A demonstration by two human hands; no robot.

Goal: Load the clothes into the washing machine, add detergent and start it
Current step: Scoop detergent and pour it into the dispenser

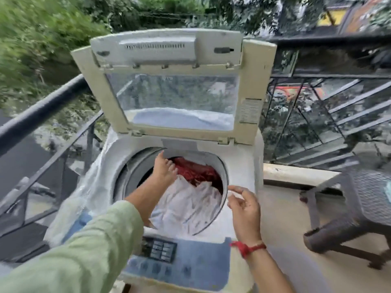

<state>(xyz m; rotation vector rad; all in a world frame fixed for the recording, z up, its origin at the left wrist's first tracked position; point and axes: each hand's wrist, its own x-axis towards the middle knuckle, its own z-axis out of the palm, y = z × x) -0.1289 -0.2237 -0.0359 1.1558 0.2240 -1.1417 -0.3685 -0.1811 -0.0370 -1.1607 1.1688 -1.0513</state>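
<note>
Top-load washing machine (243,161) on a balcony, its lid (249,85) standing straight up at the back. Black railing (42,106) runs along its left, a brown plastic chair (364,197) sits off to its right. Inside the drum there's a white cloth (186,204) at the front and a red cloth (196,172) behind it. Blue control panel (190,265) is on the front edge. Left hand (164,169) reaches into the drum, fingers stretched out and apart, over the red cloth. Right hand (244,206) is at the drum's right rim, fingers loosely bent, gripping nothing.

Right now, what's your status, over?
Left hand open, inside grey drum by red cloth. Right hand open alongside. White crumpled sheet loaded, cream lid up.
</note>
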